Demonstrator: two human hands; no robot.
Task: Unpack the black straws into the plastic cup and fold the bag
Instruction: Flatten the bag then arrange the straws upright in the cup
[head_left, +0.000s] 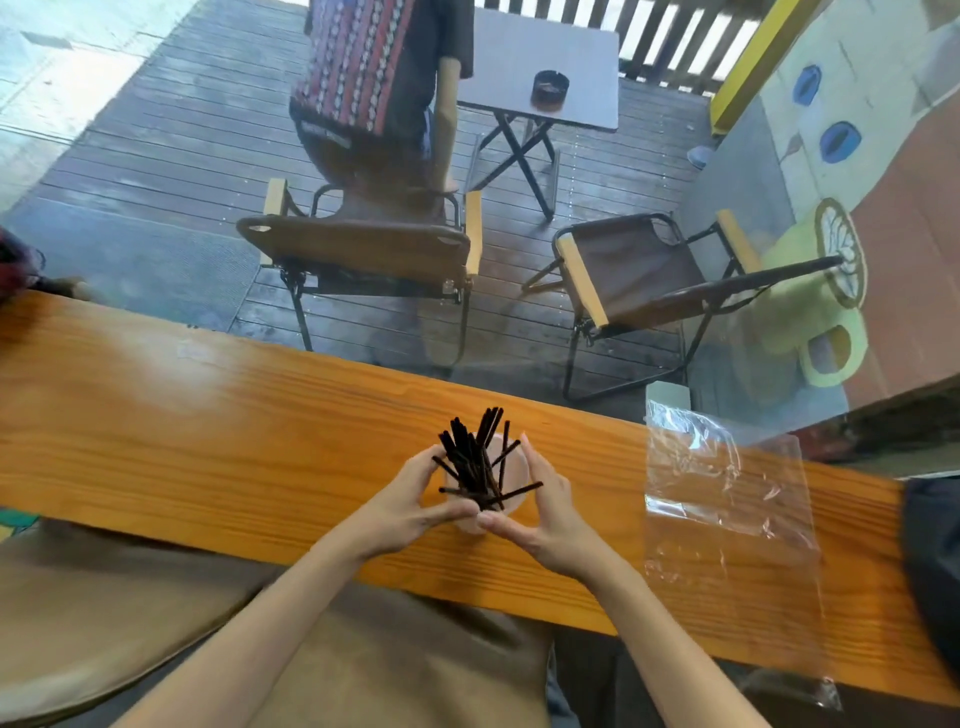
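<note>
A clear plastic cup (511, 462) stands on the wooden counter (218, 415), in front of me. Several black straws (475, 457) stick up out of it and splay in different directions. My left hand (410, 506) cups the left side of the cup, with thumb and fingers curved round it. On the right side my right hand (540, 506) does the same, and the two thumbs nearly meet at the near rim. The clear plastic bag (727, 509) lies flat and crumpled on the counter to the right, away from both hands, and reaches past the counter's near edge.
The counter runs along a glass window. Beyond it are two folding chairs (363, 249), a small folding table (545, 67) with an ashtray, and a wooden deck. A dark object (935, 561) lies at the counter's right end. My lap is below the near edge.
</note>
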